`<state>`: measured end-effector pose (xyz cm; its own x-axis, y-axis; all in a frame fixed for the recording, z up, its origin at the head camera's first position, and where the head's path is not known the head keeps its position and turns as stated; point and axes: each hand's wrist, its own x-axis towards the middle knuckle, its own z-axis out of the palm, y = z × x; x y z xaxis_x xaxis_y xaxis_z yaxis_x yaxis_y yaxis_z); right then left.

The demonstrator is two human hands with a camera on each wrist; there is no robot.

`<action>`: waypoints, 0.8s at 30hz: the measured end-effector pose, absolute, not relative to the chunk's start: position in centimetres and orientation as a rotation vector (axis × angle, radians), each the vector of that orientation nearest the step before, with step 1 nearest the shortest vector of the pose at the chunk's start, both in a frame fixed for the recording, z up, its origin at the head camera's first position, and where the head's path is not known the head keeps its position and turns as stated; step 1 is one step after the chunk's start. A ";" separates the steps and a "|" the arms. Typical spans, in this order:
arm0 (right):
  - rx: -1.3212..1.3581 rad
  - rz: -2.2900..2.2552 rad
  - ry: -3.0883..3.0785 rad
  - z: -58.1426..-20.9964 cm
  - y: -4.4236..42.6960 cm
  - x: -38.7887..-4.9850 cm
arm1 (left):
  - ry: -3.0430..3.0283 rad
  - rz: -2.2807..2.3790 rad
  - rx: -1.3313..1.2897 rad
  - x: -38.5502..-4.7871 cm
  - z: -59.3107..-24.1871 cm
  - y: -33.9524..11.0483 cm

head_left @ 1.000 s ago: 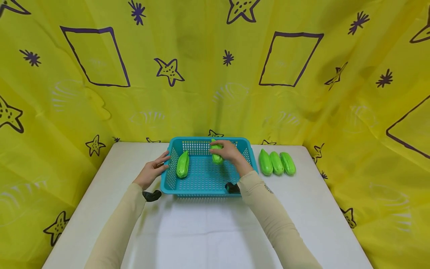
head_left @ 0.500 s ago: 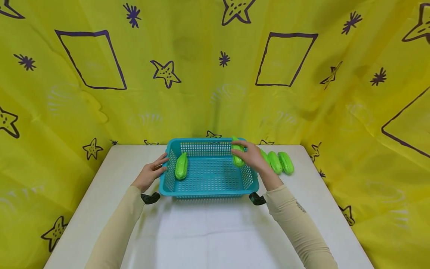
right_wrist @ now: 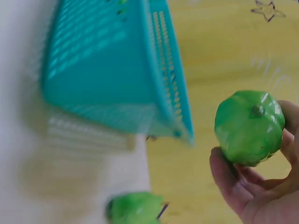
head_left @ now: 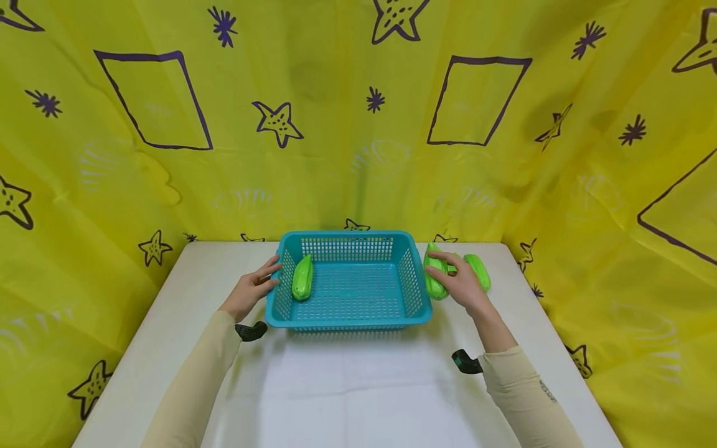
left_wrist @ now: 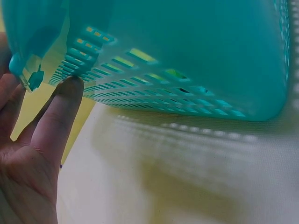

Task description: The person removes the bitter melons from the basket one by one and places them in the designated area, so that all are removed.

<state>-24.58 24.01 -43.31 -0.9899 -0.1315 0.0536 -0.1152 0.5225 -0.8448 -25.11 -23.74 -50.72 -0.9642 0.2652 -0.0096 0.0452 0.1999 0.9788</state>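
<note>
While the left grip (head_left: 249, 292) is touching a rectangular turquoise plastic basket (head_left: 348, 324) at left with relaxed fingers, the right grip (head_left: 462, 281) is holding an elongated green vegetable (right_wrist: 247, 128) beside the opposite rim, above a white desk (head_left: 342, 373). Another green vegetable (head_left: 303, 277) is lying inside at left; more green ones (head_left: 478, 272) are lying farther right. Beyond, a yellow star-printed curtain (head_left: 336, 174) is hanging.

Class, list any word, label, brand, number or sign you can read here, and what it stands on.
Readable text: none.
Right sleeve: a small dark mark, too small to read.
Yellow curtain: drawings such as starfish, no lettering seen.
Teal basket and held green vegetable: no text seen.
</note>
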 end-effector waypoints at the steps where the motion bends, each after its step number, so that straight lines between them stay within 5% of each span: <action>1: -0.212 -1.505 2.729 -43.7 24.5 -24.3 | 2.295 1.852 0.297 -25.1 -50.8 -23.7; 24: -0.275 -1.170 2.741 -50.4 30.4 -20.9 | 2.280 1.877 0.314 -24.0 -49.1 -23.1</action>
<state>-20.92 30.36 -50.45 -0.9722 -0.2255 -0.0639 -0.1099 0.6794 -0.7255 -24.03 -23.15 -49.10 -0.9632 0.2688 0.0019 0.0535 0.1847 0.9813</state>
